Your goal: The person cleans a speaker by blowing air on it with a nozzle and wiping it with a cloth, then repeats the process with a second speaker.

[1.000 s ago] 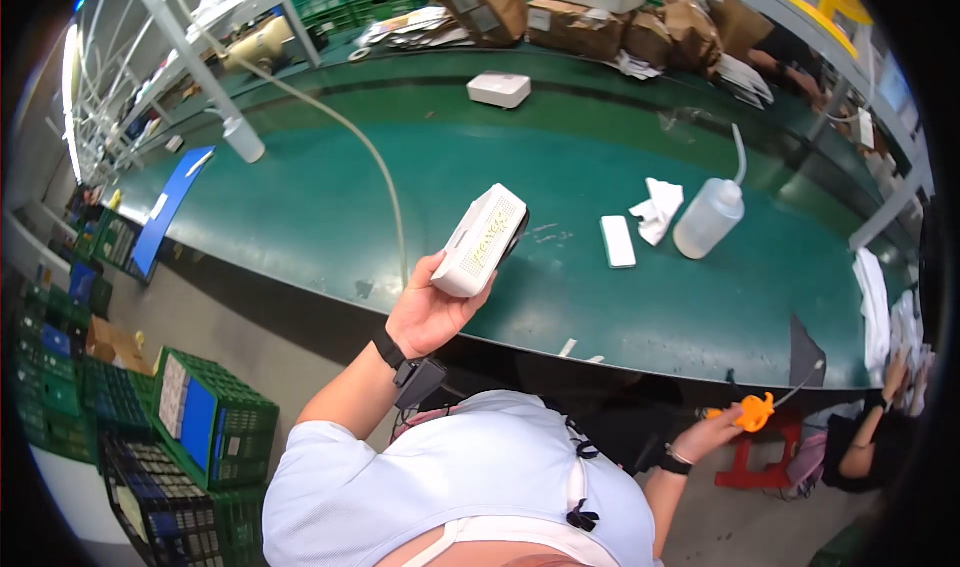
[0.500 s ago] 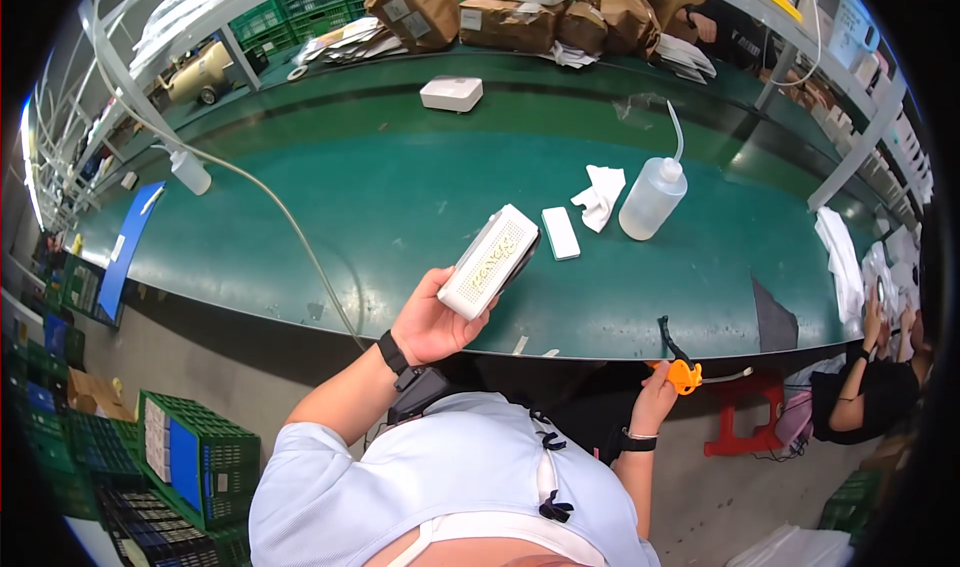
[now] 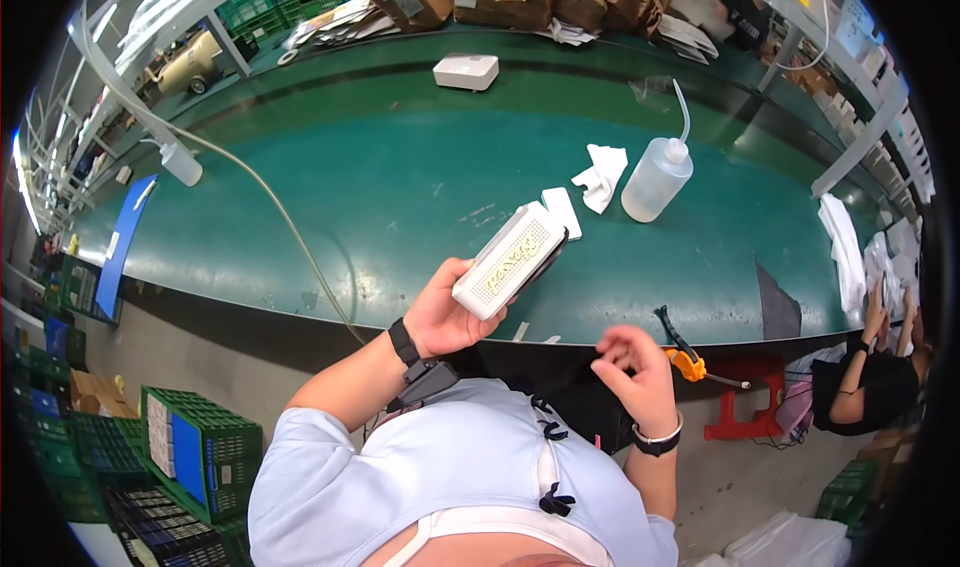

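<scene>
In my left hand (image 3: 445, 312) I grip a white box-shaped device (image 3: 510, 264), tilted, its perforated face with yellowish markings turned up. The fingers wrap round its lower end. My right hand (image 3: 640, 372) is in the air by the table's front edge, fingers loosely curled with a gap to the thumb, nothing in it. Just right of it an orange air blow gun (image 3: 688, 365) hangs at the edge, its thin nozzle pointing right. Beyond the device lie a small white block (image 3: 563, 210) and a crumpled white cloth (image 3: 601, 177). A squeeze bottle (image 3: 657, 182) with a bent spout stands beside them.
Another white device (image 3: 466, 72) sits farther back on the green table (image 3: 350, 167). A pale hose (image 3: 270, 197) crosses the left side, near a small bottle (image 3: 181, 164). Paper-wrapped packages (image 3: 500, 5) line the back. Another person (image 3: 865, 392) works at the right, near a red stool (image 3: 740, 407).
My right hand has let go of the air blow gun and moved left and up. My left hand has carried the white device slightly to the right. The view has shifted a little.
</scene>
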The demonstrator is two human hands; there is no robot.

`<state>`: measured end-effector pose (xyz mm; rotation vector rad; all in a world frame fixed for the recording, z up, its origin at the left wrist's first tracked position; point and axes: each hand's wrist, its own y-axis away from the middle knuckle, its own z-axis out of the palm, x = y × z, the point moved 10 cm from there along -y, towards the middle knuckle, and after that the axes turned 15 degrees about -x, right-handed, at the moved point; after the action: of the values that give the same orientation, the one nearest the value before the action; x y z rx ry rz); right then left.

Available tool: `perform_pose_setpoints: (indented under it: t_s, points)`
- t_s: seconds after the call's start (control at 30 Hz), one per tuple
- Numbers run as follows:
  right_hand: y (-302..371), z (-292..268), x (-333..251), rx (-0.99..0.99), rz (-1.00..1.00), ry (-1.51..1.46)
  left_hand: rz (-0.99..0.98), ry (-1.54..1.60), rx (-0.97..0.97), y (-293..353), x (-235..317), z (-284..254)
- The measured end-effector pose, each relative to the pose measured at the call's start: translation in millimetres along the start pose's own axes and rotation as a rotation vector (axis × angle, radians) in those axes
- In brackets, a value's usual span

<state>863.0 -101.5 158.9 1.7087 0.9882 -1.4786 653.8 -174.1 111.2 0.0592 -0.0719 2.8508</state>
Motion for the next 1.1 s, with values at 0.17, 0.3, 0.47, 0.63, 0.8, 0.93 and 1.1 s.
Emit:
perform_pose_setpoints:
  t_s: [0.17,0.3,0.47,0.63,0.8,0.93,1.1]
  points:
    - [-46.8,-0.4,-47.0,0.081,-0.165,0.204,-0.047,-0.046,0.016,-2.4,-7.6,-1.6]
    - [-70.3,4.4,-72.5,0.06,-0.28,0.265,-0.122,-0.06,-0.018,-0.8,-14.6,-6.1]
    - [-91.8,14.1,-69.9,-0.128,-0.351,0.071,-0.269,0.004,0.021,-3.5,-27.9,-0.5]
    - [-78.2,1.7,-41.8,-0.138,-0.449,0.048,-0.61,-0.352,-0.002,-13.3,-26.2,30.9]
    - [-34.6,-47.5,-14.0,0.281,-0.309,-0.381,-0.306,-2.073,0.317,-97.7,148.8,98.5]
    - [-25.7,-70.4,-16.1,0.506,-0.31,-0.335,0.029,-2.294,0.591,-185.8,287.5,91.1]
    - [-22.6,-88.8,-19.5,0.634,-0.301,-0.177,0.105,-2.276,1.148,-254.8,399.8,28.9]
